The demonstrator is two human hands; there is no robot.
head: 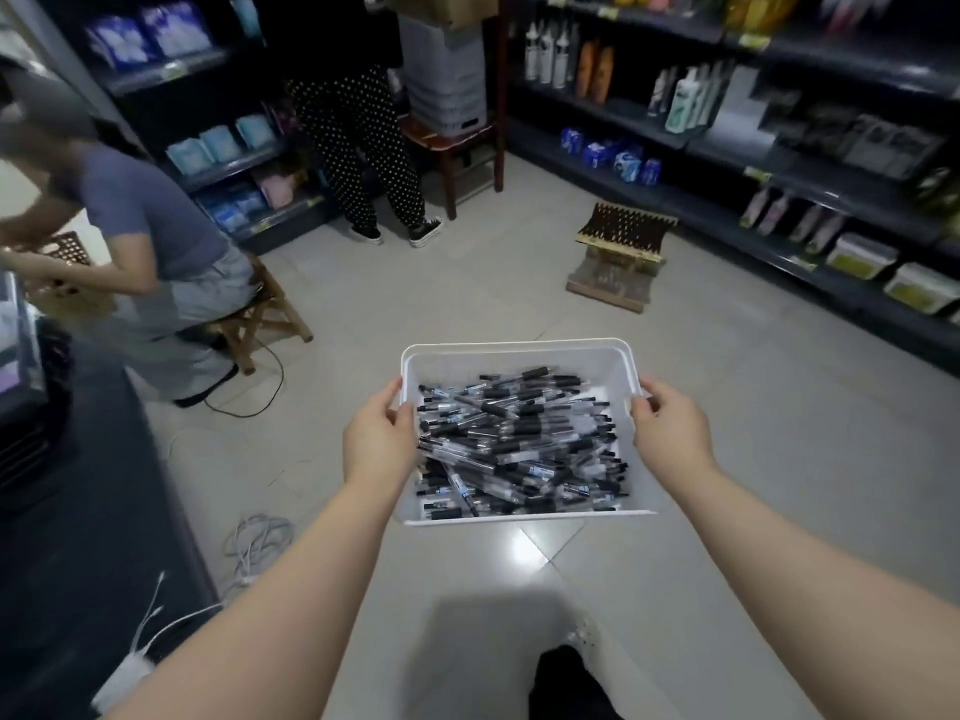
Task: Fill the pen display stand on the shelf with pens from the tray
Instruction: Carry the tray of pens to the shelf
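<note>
Close ahead, a white tray (519,346) heaped with pens (519,444) hangs above the floor (467,283), left hand (379,444) and right hand (675,433) grasping its side rims with curled fingers (647,405). Farther on, the pen display stand (626,233) sits on the floor beside the right shelves (727,142); leftward, one person (156,226) sits on a stool (270,309).

Dim shop light, seemingly from overhead: a bright glare patch sits on the floor tiles (524,550) below the white tray (519,348), with a soft grey shadow nearer. Shelves (779,163) bow at the wide-angle edges; the seated person (156,226) at left is motion-blurred
</note>
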